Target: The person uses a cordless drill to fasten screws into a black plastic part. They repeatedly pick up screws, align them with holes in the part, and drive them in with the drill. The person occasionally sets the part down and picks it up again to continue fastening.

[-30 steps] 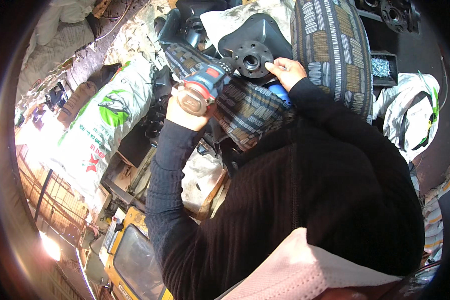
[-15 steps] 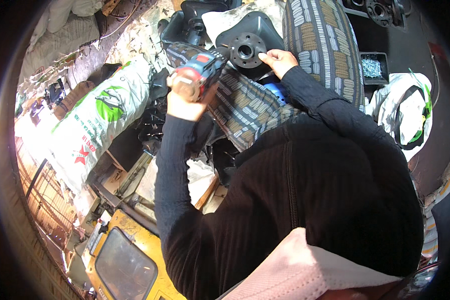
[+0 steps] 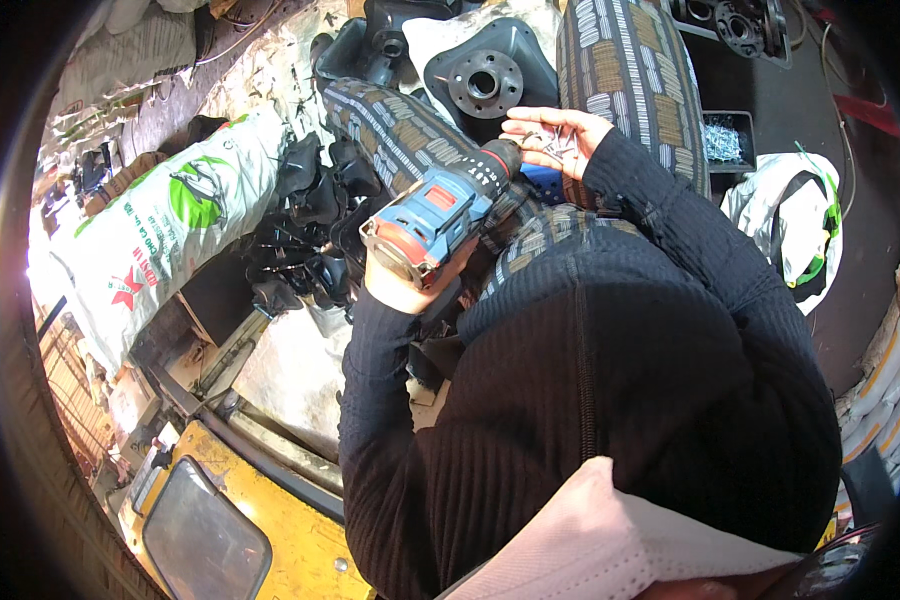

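Observation:
A blue and red cordless drill (image 3: 430, 220) is gripped in my left hand (image 3: 410, 285), its black chuck pointing toward my other palm. My right hand (image 3: 580, 140) is turned palm up with its fingers stretched out, and several small screws (image 3: 558, 145) lie in it. The drill's tip is close to these screws; whether it touches one I cannot tell. Just beyond both hands sits a black moulded plastic part (image 3: 535, 65) with a round grey holed flange (image 3: 483, 84) on it. Something blue (image 3: 542, 182) shows partly below my right hand.
Patterned cushions (image 3: 625, 80) flank the flanged part. At the right stand a black tray of screws (image 3: 727, 141) and a white bag (image 3: 790, 220). Black plastic pieces (image 3: 310, 230) and a large white and green sack (image 3: 170, 220) lie left, above a yellow machine panel (image 3: 290, 510).
The drill has come back from beside the flange toward my right palm. My right hand has left the flange's edge and opened palm up, showing the screws.

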`<state>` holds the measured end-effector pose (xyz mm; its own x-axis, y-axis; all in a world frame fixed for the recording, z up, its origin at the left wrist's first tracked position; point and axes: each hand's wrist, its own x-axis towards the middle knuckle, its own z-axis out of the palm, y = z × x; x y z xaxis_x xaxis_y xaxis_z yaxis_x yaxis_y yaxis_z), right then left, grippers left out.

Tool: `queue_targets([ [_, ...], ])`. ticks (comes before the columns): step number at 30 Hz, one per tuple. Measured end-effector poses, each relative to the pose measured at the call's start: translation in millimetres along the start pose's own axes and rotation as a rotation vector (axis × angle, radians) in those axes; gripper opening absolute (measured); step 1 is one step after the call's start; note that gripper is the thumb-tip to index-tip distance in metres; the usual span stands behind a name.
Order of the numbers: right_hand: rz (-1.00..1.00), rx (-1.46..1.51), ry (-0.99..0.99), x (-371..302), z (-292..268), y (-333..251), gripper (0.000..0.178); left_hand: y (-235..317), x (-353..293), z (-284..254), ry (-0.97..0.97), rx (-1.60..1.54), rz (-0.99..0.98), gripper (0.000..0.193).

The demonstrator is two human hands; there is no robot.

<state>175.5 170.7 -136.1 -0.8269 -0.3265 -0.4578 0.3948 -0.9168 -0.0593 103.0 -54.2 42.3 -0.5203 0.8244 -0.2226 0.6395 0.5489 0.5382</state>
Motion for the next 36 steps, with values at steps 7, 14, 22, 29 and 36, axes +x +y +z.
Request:
queue_targets([
  [7,-0.022,-0.03,-0.015,1,0,-2,0.045,6,14,-5,0.011,0.048,0.122,0.029],
  [14,-0.021,0.025,-0.02,8,-2,-1,0.044,4,18,1,-0.021,0.151,0.146,0.029],
  [22,-0.039,0.033,-0.007,10,-2,-1,0.042,7,12,-4,-0.03,0.214,0.119,0.028],
  [29,0.054,-0.093,0.063,6,4,5,0.035,-1,1,-12,-0.15,0.144,-0.133,0.05],
  [36,0.027,-0.059,0.099,3,6,1,0.019,-5,8,-10,0.074,0.156,0.104,0.022],
])
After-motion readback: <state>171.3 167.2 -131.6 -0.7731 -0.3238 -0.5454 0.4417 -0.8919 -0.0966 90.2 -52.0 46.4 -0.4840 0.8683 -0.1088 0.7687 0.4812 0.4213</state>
